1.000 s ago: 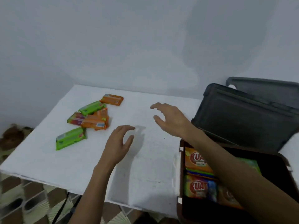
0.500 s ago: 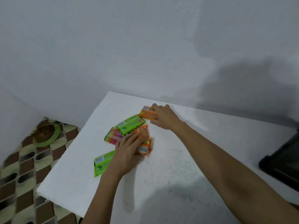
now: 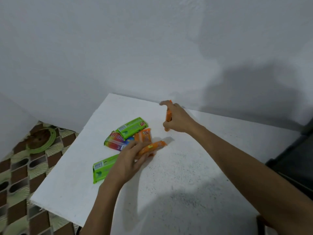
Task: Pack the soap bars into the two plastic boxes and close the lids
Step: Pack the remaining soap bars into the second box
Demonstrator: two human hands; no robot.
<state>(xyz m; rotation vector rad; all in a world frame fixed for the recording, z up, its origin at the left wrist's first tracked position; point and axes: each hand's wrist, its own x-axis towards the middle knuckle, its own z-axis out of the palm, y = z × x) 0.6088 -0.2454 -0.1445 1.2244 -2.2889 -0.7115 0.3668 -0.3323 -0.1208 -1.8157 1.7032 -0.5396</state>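
My right hand (image 3: 177,120) holds an orange soap bar (image 3: 168,114) upright, lifted off the white table (image 3: 186,175) near its far edge. My left hand (image 3: 130,160) grips another orange soap bar (image 3: 152,147) just above the table. Beside it lie an orange bar (image 3: 144,135), a green bar (image 3: 133,127), a multicoloured bar (image 3: 116,141) and a second green bar (image 3: 103,167), partly under my left wrist. Only the dark edge of a plastic box (image 3: 294,163) shows at the right.
The table's left edge drops to a patterned tile floor (image 3: 22,175). A green-rimmed bowl (image 3: 41,138) sits on the floor at the left. A plain grey wall stands behind the table.
My right hand lifted its orange bar off the table and turned it on edge. My left hand closed round the nearer orange bar and raised it. The camera view shifted slightly.
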